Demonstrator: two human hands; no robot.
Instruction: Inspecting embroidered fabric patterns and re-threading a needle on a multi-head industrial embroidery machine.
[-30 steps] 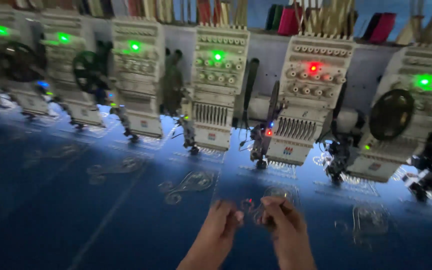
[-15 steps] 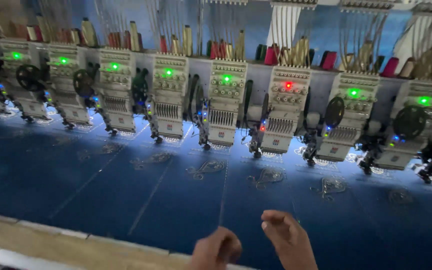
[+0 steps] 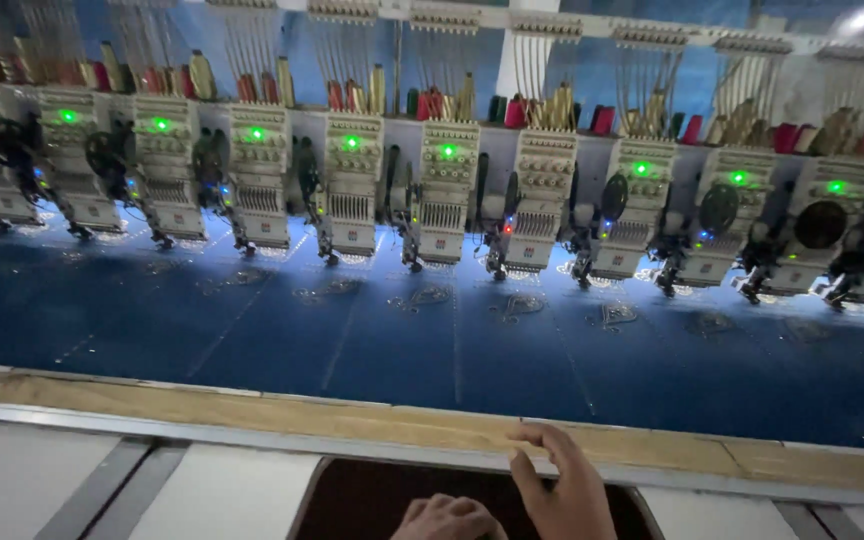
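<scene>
A row of embroidery heads [image 3: 442,195] with green lights runs across the far side above stretched blue fabric [image 3: 352,330]. Near the bottom edge, the right hand [image 3: 564,485] rests open-fingered on the wooden frame rail [image 3: 252,415]. The left hand [image 3: 449,518], just left of it, is loosely curled and grasps nothing.

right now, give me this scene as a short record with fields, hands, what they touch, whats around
setting: long multi-head embroidery machine above stretched blue fabric
right hand: right hand open, fingertips resting on the wooden frame rail
left hand: left hand curled loosely at the bottom edge, holding nothing visible
below hands: dark panel set in a white table
fabric: small stitched motifs under the heads
lights: green lamps lit on the heads
thread: cones in red, gold and green along the top
</scene>
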